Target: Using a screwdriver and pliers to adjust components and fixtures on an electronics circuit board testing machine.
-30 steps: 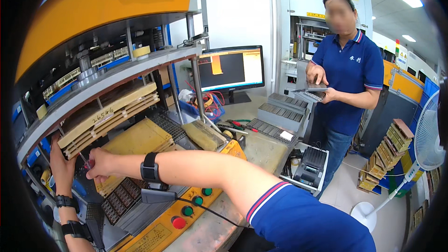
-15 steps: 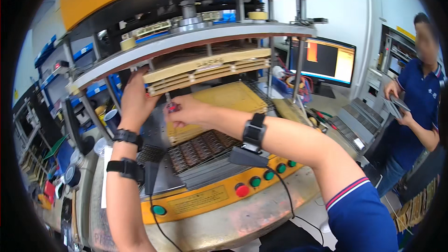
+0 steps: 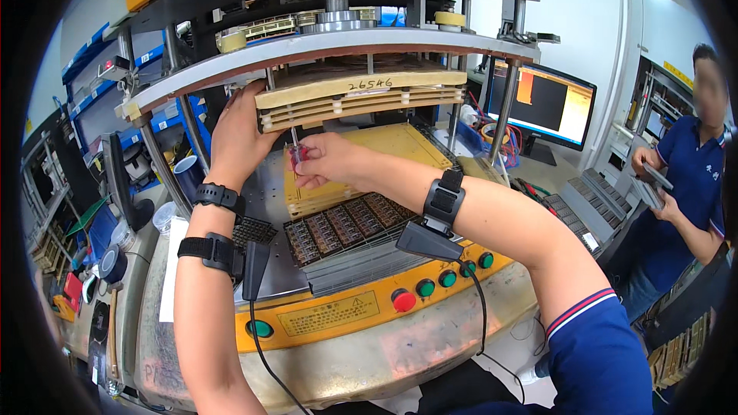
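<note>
A tan layered fixture [image 3: 323, 94] hangs under the upper platen of a press. My left hand [image 3: 237, 134] grips its left end, with the fingers up along the side and the thumb by the lower edge. Below that end, my right hand [image 3: 332, 161] holds a screwdriver [image 3: 297, 155] with a red handle. The shaft points up to the underside of the fixture near its left corner; its tip is hard to make out. Beneath lies a yellow lower plate [image 3: 384, 157] on the press bed, with dark circuit board panels [image 3: 346, 227] in front of it.
Green buttons [image 3: 425, 287] and a red button [image 3: 403, 300] line the press's yellow front panel. Metal posts [image 3: 503, 111] flank the platen. A monitor [image 3: 542, 107] stands behind to the right. At the far right, a person [image 3: 688, 177] holds flat grey pieces. Cables trail from my wrists.
The whole view has shifted, so the press sits slightly further right. My left hand stays at the fixture's end, and the screwdriver remains upright under its left corner in my right hand.
</note>
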